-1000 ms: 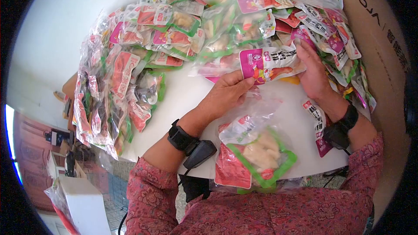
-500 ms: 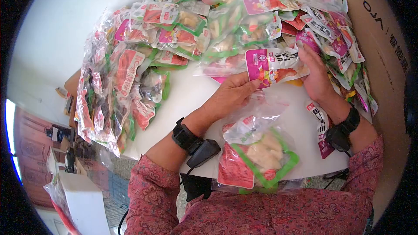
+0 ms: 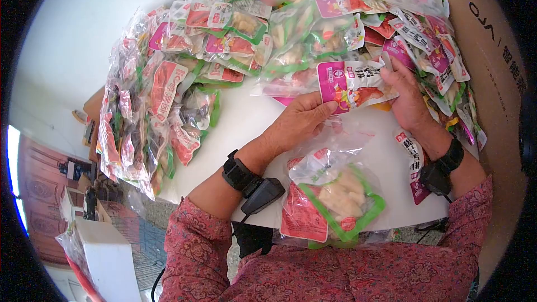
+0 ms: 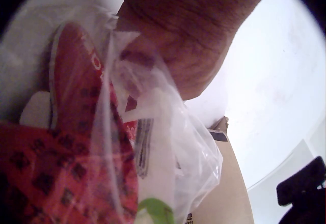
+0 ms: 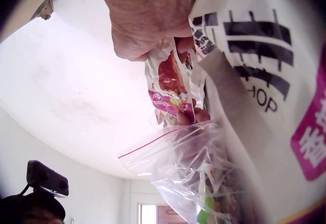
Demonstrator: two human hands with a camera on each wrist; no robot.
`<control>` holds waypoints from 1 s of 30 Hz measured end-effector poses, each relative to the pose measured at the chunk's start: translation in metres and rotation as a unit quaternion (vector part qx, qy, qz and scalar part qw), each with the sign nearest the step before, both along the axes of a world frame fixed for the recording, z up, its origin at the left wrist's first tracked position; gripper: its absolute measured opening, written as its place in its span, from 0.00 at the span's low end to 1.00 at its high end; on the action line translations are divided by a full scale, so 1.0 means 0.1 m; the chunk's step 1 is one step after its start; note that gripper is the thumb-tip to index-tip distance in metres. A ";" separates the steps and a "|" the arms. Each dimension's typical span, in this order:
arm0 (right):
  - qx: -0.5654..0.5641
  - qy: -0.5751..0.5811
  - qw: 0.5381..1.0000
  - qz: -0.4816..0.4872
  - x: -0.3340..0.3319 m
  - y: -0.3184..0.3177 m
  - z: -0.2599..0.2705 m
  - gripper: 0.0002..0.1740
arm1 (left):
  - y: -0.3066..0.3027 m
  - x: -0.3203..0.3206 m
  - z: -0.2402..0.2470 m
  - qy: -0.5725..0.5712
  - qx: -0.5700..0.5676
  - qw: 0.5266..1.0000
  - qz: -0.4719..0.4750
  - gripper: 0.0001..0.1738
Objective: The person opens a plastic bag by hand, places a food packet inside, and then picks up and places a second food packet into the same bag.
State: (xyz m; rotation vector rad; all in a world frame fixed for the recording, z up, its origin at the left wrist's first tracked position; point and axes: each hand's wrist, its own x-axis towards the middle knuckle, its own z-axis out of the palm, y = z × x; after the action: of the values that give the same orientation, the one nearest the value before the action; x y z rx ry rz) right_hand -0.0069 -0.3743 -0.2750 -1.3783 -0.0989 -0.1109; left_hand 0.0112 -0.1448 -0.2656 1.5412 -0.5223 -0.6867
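Note:
Both hands hold a purple-and-white food pouch (image 3: 358,85) with a picture of cooked meat, up over the table. My left hand (image 3: 305,117) pinches its left end, thumb on the printed face. On the other end, my right hand (image 3: 411,98) grips the right edge, fingertips near the top corner. The right wrist view shows the same pouch (image 5: 170,81) hanging between the two hands. Below the left hand lies a clear zip bag (image 3: 335,190) holding a red packet and a green-edged packet of pale food. Its film (image 4: 198,158) rises close under the left hand in the left wrist view.
Heaps of filled clear bags (image 3: 168,89) cover the left and back of the white table (image 3: 246,128). More loose pouches (image 3: 419,39) pile up at the right, against a cardboard box (image 3: 486,78). Another white-and-purple pouch (image 3: 411,165) lies beside the right wrist.
The right fingers have curled in over the pouch's right top corner, where they stood straighter before. The left hand keeps its pinch. The head view has shifted slightly.

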 end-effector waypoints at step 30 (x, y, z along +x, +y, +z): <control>-0.026 0.012 1.000 -0.002 0.02 -0.04 -0.06 0.38 | 0.06 0.06 -0.03 0.058 -0.056 0.997 0.007 0.17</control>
State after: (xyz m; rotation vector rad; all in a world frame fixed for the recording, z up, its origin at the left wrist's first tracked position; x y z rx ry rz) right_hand -0.0051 -0.3785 -0.2813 -1.4315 -0.0793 -0.0942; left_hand 0.0169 -0.1393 -0.2691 1.3901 -0.4553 -0.7200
